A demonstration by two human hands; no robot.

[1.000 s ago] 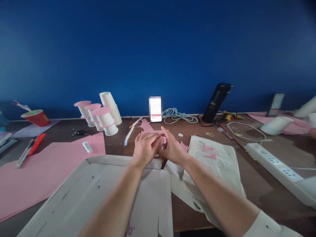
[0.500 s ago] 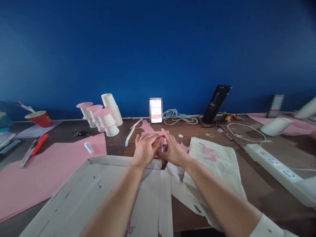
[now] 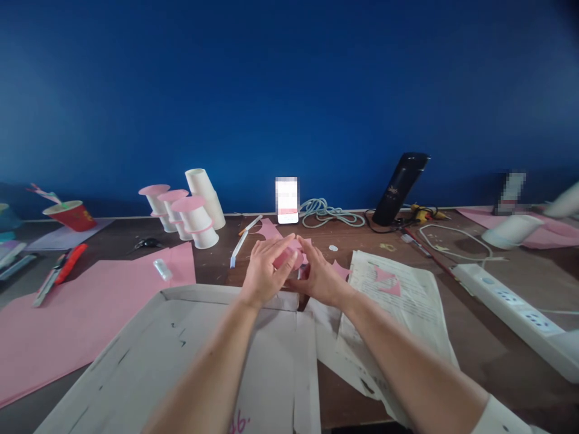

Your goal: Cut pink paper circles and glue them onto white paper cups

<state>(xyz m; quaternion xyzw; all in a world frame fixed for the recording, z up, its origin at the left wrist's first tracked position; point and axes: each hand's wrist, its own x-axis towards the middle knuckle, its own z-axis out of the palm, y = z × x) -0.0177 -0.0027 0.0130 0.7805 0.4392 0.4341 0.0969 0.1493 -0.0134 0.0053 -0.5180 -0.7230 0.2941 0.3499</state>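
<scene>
My left hand [image 3: 266, 272] is closed around the left side of a round pink paper disc [image 3: 289, 258], its thumb lying over the disc. My right hand [image 3: 322, 274] curls in from the other side, with its fingertips at the disc's far edge. What lies beneath the disc is mostly hidden by my fingers. Pink paper scraps [image 3: 270, 229] lie just beyond my hands. To the left stand white paper cups [image 3: 205, 239] in pairs, with pink discs between and on top. Behind them is a tall nested stack of white paper cups [image 3: 204, 191].
A cardboard box lid [image 3: 149, 349] lies under my forearms, beside printed sheets [image 3: 407, 319]. Pink paper [image 3: 90, 313] and a utility knife [image 3: 52, 277] are left. Behind are a phone [image 3: 287, 202], coiled cable [image 3: 335, 214] and black flask [image 3: 400, 190]. A power strip [image 3: 515, 319] lies right.
The pink disc shows more plainly between my hands. My left thumb now lies across it, and my hands have shifted only slightly.
</scene>
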